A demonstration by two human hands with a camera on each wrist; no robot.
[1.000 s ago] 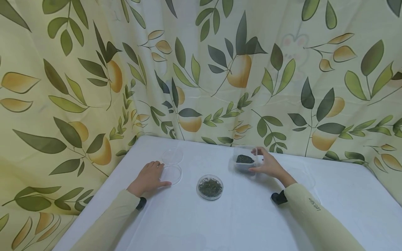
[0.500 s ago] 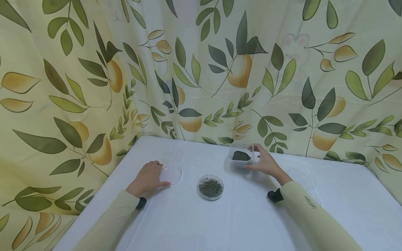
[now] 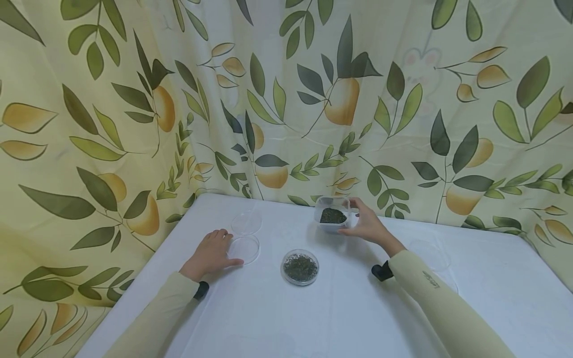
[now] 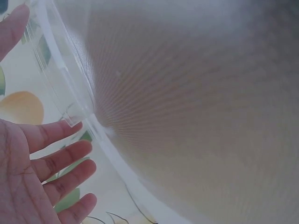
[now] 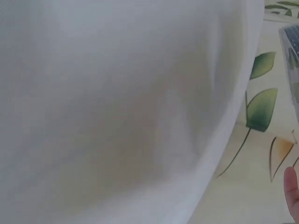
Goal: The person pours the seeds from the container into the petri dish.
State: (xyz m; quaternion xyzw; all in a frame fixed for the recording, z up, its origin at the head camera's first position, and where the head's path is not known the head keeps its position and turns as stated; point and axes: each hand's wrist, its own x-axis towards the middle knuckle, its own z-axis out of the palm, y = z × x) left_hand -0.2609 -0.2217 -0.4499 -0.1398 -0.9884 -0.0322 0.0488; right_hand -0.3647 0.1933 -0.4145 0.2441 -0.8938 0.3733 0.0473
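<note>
My right hand grips the right side of a clear plastic box, thumb at the front and fingers behind. Dark green dried flakes lie inside it. A sliver of the box and one fingertip show at the right wrist view's edge. My left hand rests on the table beside a clear round dish, its thumb near the rim. In the left wrist view the left hand has straight, spread fingers, one touching the clear dish. Between the hands sits a petri dish of green flakes.
Behind the round dish lies another clear disc. A faint clear round piece lies on the right, near the right forearm. A white cloth covers the table; a leaf-patterned curtain hangs at its back edge.
My right hand has moved the box of flakes leftward and slightly farther back. The left hand and the dishes stay where they were.
</note>
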